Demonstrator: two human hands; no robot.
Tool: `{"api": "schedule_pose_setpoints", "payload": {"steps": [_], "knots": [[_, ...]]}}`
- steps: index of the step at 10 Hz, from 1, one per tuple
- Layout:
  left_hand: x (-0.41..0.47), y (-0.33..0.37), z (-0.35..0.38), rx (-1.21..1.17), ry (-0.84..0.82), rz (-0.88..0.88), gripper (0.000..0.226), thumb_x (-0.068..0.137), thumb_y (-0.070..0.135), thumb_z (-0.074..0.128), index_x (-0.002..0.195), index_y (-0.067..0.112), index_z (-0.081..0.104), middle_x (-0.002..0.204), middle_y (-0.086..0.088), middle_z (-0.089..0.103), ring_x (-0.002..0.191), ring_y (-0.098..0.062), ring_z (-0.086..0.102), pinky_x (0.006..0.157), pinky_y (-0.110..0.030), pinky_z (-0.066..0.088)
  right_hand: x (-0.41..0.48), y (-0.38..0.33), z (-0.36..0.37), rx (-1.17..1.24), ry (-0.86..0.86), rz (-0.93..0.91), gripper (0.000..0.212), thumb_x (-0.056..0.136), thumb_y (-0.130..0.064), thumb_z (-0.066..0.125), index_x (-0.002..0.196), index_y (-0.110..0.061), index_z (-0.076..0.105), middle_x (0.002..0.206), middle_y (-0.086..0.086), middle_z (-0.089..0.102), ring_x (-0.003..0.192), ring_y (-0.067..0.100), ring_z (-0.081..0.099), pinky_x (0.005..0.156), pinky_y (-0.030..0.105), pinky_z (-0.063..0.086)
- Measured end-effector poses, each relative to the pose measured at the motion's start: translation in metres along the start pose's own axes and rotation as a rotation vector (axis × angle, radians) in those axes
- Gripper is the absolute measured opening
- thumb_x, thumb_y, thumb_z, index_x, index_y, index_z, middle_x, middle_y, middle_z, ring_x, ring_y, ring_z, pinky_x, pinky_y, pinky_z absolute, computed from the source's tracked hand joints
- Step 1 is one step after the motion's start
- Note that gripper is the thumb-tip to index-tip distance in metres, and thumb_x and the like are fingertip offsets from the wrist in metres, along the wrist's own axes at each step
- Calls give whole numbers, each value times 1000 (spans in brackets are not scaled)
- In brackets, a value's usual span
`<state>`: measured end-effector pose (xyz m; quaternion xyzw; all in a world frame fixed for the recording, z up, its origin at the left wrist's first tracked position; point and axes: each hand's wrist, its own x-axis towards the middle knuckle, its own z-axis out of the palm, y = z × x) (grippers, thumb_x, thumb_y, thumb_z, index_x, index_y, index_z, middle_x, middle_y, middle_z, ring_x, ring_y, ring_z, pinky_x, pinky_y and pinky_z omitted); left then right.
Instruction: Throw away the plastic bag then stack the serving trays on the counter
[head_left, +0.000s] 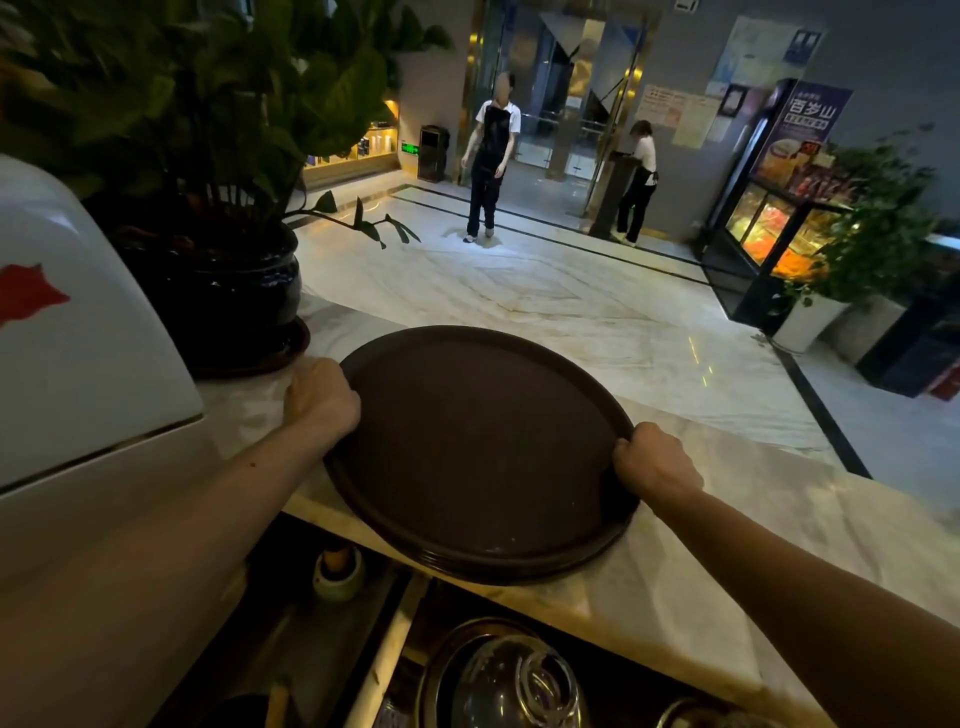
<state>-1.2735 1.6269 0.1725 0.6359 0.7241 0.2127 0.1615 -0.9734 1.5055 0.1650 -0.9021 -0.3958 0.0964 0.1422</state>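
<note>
A stack of round dark brown serving trays (478, 441) lies on the marble counter (701, 561), its near edge overhanging the counter's inner side. My left hand (322, 397) grips the stack's left rim. My right hand (657, 462) grips the right rim. Both sets of fingers curl over the edge of the top tray. Several rims show one under another at the front of the stack. No plastic bag is in view.
A big potted plant (218, 280) in a dark glazed pot stands at the counter's left, touching distance from the trays. A white appliance (78, 353) sits further left. Below the counter are glassware (514, 680) and a small cup (337, 571). Two people stand on the marble floor beyond.
</note>
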Motion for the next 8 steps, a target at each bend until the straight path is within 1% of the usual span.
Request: {"api": "schedule_pose_setpoints", "payload": {"steps": [1,2,3,4,5,6,7,8], "knots": [[-5,2,2,-5,-18,-1,26,96,8,51,119,-4,55,131,-25,51,115,-40,55,87,-42,45,-3,3,-1,13,-1,3,22,97,-23,45,109,-6,53,99,14,58,90,30,61,83,44,54],[-11,3,6,22,-16,-5,29,95,10,53,121,-2,55,138,-24,41,122,-40,47,93,-43,43,-8,11,-2,58,7,14,22,98,-20,45,109,-4,53,96,14,57,85,28,59,76,40,52],[-9,1,7,81,-9,16,30,94,14,55,120,-1,56,136,-24,45,123,-40,45,95,-43,43,-10,14,-2,55,31,-10,24,99,-21,44,110,-2,53,95,14,54,83,28,56,72,37,47],[-12,0,9,41,-13,16,28,95,14,53,119,0,56,134,-25,45,115,-39,53,89,-44,46,-14,16,-1,61,65,-30,27,100,-23,42,111,-2,52,107,18,57,85,28,52,73,35,42],[-18,-1,7,16,-19,5,30,96,15,50,122,1,54,134,-24,45,116,-38,52,89,-46,46,-17,17,-1,84,68,-28,26,100,-23,39,112,-3,51,110,19,56,85,27,51,74,35,43],[-28,-3,1,21,-94,41,41,96,21,46,133,4,40,137,-24,41,124,-40,45,94,-49,44,-20,17,-9,86,7,-40,25,97,-21,39,115,-5,47,112,18,55,95,31,56,84,43,50],[-40,-2,-5,59,-140,108,46,97,26,45,137,6,34,138,-25,39,126,-41,41,95,-50,42,-27,16,-17,79,-29,-56,27,96,-22,41,117,-5,45,114,18,54,95,31,56,84,43,51],[-69,4,-20,123,-122,262,52,97,36,43,138,7,33,138,-26,39,126,-43,39,96,-51,40,-49,17,-34,82,0,-134,35,96,-25,44,124,-4,43,123,21,52,100,34,55,79,39,46]]}}
